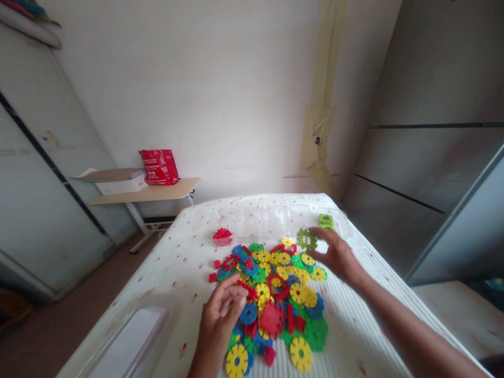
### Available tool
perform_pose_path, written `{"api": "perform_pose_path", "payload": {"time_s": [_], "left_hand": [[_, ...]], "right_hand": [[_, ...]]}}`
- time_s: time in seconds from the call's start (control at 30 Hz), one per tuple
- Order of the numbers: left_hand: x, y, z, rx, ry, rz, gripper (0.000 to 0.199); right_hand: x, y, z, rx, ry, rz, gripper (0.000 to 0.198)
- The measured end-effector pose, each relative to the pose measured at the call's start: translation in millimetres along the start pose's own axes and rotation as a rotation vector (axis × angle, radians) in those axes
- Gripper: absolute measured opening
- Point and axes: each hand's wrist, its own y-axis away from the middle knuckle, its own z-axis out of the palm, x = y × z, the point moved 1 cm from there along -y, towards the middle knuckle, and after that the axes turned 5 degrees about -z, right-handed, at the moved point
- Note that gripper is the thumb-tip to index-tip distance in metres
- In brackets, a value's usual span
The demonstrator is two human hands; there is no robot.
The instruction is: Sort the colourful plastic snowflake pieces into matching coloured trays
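Observation:
My right hand (339, 255) pinches a light green square building piece (306, 239) with notched edges between thumb and fingers. It is held above the far right of a heap of plastic pieces. A small stack of like green pieces (326, 221) lies just beyond. Over the heap's left side is my left hand (224, 303), palm turned up, fingers loosely bent and apart, with nothing visible in it. Near its fingertips lie red pieces and a blue notched disc (248, 313). Yellow discs (301, 353), green discs (316, 333) and a red square piece (272, 319) lie in the heap.
A clear tray (271, 220) lies along the table's far side. Small red pieces (222, 233) fill a little container at its left. Another clear plastic box (129, 341) is at the near left. A red bag (159, 167) stands on a side table (173, 192) behind.

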Motion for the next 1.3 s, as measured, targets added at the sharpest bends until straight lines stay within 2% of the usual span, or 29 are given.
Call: {"api": "perform_pose_path", "payload": {"time_s": [0.07, 0.2, 0.33, 0.5, 0.7, 0.93, 1.17, 1.3], "left_hand": [[1, 0, -1, 0.041, 0.01, -0.004, 0.054], [0, -1, -2, 0.091, 0.029, -0.013, 0.054], [-1, -4, -6, 0.118, 0.03, -0.025, 0.052], [-1, -9, -10, 0.096, -0.001, -0.053, 0.053], [-5, -8, -10, 0.171, 0.023, -0.032, 0.053], [-12, -14, -22, 0.086, -0.024, -0.033, 0.051], [-13, -21, -33, 0.285, -0.069, -0.041, 0.044], [-16, -25, -39, 0.342, -0.122, -0.037, 0.036]], "right_hand": [[45, -17, -11, 0.025, 0.171, 0.14, 0.044], [114, -43, -20, -0.197, 0.427, 0.393, 0.051], [147, -61, -16, -0.303, 0.461, 0.451, 0.055], [166, -78, -3, -0.448, 0.478, 0.464, 0.052], [167, -88, 3, -0.557, 0.498, 0.469, 0.052], [156, -89, 7, -0.585, 0.527, 0.486, 0.052], [131, -92, -3, -0.489, 0.557, 0.405, 0.047], [90, -92, 3, -0.38, 0.489, 0.259, 0.041]]}}
